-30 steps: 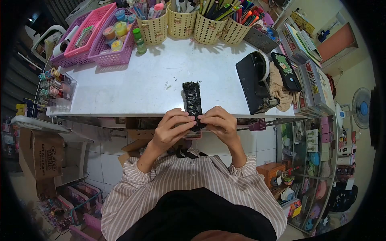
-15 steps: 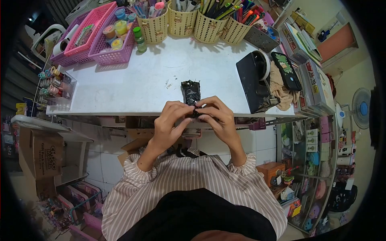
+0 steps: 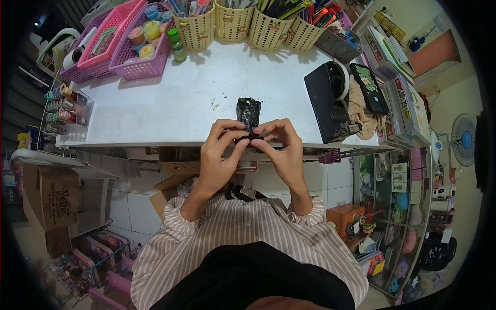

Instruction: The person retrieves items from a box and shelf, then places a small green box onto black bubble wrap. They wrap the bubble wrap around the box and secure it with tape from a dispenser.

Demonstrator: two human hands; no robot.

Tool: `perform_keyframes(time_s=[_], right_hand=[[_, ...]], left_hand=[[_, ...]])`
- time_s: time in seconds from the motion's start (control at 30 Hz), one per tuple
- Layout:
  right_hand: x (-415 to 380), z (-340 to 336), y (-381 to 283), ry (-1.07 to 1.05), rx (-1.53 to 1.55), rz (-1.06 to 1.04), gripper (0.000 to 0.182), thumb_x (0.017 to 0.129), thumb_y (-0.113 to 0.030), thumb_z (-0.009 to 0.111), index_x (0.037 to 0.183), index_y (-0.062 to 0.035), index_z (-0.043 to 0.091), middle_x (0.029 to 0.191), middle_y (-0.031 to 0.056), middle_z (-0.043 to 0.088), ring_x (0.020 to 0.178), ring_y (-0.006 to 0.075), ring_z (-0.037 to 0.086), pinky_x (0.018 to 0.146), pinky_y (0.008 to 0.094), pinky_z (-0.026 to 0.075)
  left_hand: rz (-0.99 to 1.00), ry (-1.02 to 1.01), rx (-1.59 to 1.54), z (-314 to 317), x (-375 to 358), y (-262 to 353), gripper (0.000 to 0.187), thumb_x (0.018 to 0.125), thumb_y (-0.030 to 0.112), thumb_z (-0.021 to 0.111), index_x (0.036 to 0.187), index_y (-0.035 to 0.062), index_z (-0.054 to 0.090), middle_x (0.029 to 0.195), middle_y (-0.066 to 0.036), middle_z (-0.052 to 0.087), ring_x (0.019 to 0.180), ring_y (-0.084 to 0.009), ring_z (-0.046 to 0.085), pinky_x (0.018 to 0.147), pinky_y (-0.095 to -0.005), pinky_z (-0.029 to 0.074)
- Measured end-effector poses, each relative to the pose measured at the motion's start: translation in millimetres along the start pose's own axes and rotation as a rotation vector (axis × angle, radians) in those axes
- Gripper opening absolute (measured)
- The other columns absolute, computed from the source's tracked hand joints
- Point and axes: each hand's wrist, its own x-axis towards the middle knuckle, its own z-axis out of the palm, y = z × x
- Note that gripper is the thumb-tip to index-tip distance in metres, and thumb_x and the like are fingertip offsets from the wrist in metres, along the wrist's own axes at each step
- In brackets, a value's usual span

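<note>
A shiny black plastic package (image 3: 249, 111) lies on the white table in front of me, its near end reaching the table's front edge. My left hand (image 3: 221, 151) pinches the left side of that near end between thumb and fingers. From the right, my right hand (image 3: 279, 150) pinches the same end, thumb below and fingers above. The fingertips of both hands nearly meet over a dark folded strip, which they partly hide. Small light scraps (image 3: 215, 107) lie just left of the package.
Pastel baskets (image 3: 139, 64), a green-capped bottle (image 3: 176, 46) and cream pen holders (image 3: 230, 23) line the table's back. On the right are a black tape dispenser (image 3: 323, 111), a beige cloth (image 3: 357, 106) and a phone (image 3: 370, 89). A clear organizer (image 3: 70, 114) stands at the left.
The near end of the package now shows as a wider dark strip between my fingers. My thumbs have come closer together below it, and my right hand's fingers are more bent.
</note>
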Motion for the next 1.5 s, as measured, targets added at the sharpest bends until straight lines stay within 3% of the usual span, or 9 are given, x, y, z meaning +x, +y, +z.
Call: perform_keyframes(time_s=[0.3, 0.53, 0.7, 0.9, 0.97, 1.03, 1.1, 1.23, 1.5], right_hand=[[-16, -25, 12, -0.247, -0.411, -0.531, 0.02, 0.069, 0.013, 0.057, 0.084, 0.0011, 0.063, 0.102, 0.0143, 0.06, 0.09, 0.022, 0.06, 0.078, 0.0299, 0.049], [-17, -25, 15, -0.076, -0.356, -0.371, 0.026, 0.07, 0.011, 0.056, 0.094, 0.0012, 0.062, 0.102, 0.0127, 0.059, 0.095, 0.0237, 0.058, 0.077, 0.03, 0.049], [1, -13, -3, -0.104, -0.577, -0.485, 0.035, 0.071, 0.0, 0.066, 0.105, -0.0033, 0.059, 0.109, 0.0094, 0.056, 0.101, 0.0265, 0.055, 0.085, 0.0338, 0.046], [18, -16, -10, -0.253, -0.714, -0.671, 0.043, 0.068, -0.024, 0.072, 0.107, -0.0085, 0.06, 0.101, 0.0053, 0.057, 0.095, 0.0263, 0.054, 0.086, 0.0359, 0.042], [20, -14, -13, -0.269, -0.64, -0.487, 0.039, 0.069, -0.025, 0.072, 0.103, -0.0084, 0.062, 0.093, 0.0051, 0.057, 0.087, 0.0253, 0.053, 0.081, 0.0351, 0.042], [22, -12, -12, -0.261, -0.63, -0.483, 0.038, 0.069, -0.026, 0.072, 0.101, -0.0082, 0.062, 0.091, 0.0052, 0.057, 0.085, 0.0249, 0.053, 0.079, 0.0344, 0.042], [24, -12, -12, -0.255, -0.625, -0.474, 0.037, 0.069, -0.026, 0.072, 0.1, -0.008, 0.063, 0.089, 0.0053, 0.057, 0.083, 0.0245, 0.053, 0.077, 0.0338, 0.042], [32, -15, -15, -0.272, -0.72, -0.534, 0.037, 0.067, -0.024, 0.073, 0.1, -0.0081, 0.064, 0.091, 0.0046, 0.059, 0.085, 0.0238, 0.052, 0.077, 0.0318, 0.041], [77, -33, -13, -0.539, -0.725, -0.524, 0.036, 0.073, -0.028, 0.067, 0.104, -0.0109, 0.063, 0.099, 0.0038, 0.059, 0.099, 0.0217, 0.052, 0.092, 0.0399, 0.03]], left_hand=[[-0.022, -0.103, -0.077, -14, -6, 8, 0.036, 0.07, 0.015, 0.074, 0.101, 0.0018, 0.062, 0.107, -0.013, 0.054, 0.099, -0.0254, 0.056, 0.084, -0.034, 0.046], [0.032, -0.106, 0.069, -10, -5, 11, 0.034, 0.068, 0.001, 0.071, 0.1, 0.0026, 0.062, 0.103, -0.013, 0.053, 0.099, -0.0249, 0.056, 0.084, -0.0321, 0.047], [-0.217, -0.003, -0.327, -20, 0, 6, 0.026, 0.072, -0.012, 0.057, 0.096, -0.0033, 0.061, 0.102, -0.011, 0.054, 0.1, -0.0182, 0.053, 0.086, -0.0271, 0.043], [-0.276, -0.106, -0.637, -37, 6, 8, 0.023, 0.08, -0.001, 0.056, 0.102, -0.0031, 0.059, 0.108, -0.01, 0.054, 0.1, -0.0173, 0.052, 0.088, -0.0284, 0.04], [-0.304, -0.023, -0.901, -35, 7, 17, 0.028, 0.083, 0.009, 0.06, 0.108, -0.0023, 0.056, 0.109, -0.009, 0.054, 0.1, -0.0168, 0.052, 0.088, -0.0287, 0.041], [-0.27, 0.031, -0.843, -31, 8, 18, 0.036, 0.078, 0.013, 0.068, 0.108, -0.0023, 0.055, 0.108, -0.01, 0.054, 0.096, -0.0144, 0.053, 0.085, -0.0275, 0.042], [-0.199, 0.048, -0.332, -26, 8, 7, 0.031, 0.076, 0.009, 0.071, 0.1, -0.0032, 0.057, 0.107, -0.011, 0.055, 0.091, -0.0124, 0.053, 0.081, -0.0256, 0.043], [-0.446, 0.055, -0.541, -24, 16, 6, 0.012, 0.079, -0.001, 0.064, 0.089, -0.0036, 0.059, 0.093, -0.007, 0.06, 0.084, -0.0087, 0.054, 0.073, -0.0215, 0.044], [-0.404, -0.064, -0.392, -25, 19, 2, 0.012, 0.08, -0.001, 0.062, 0.091, -0.0036, 0.058, 0.09, -0.007, 0.06, 0.081, -0.0103, 0.057, 0.075, -0.0234, 0.047]])
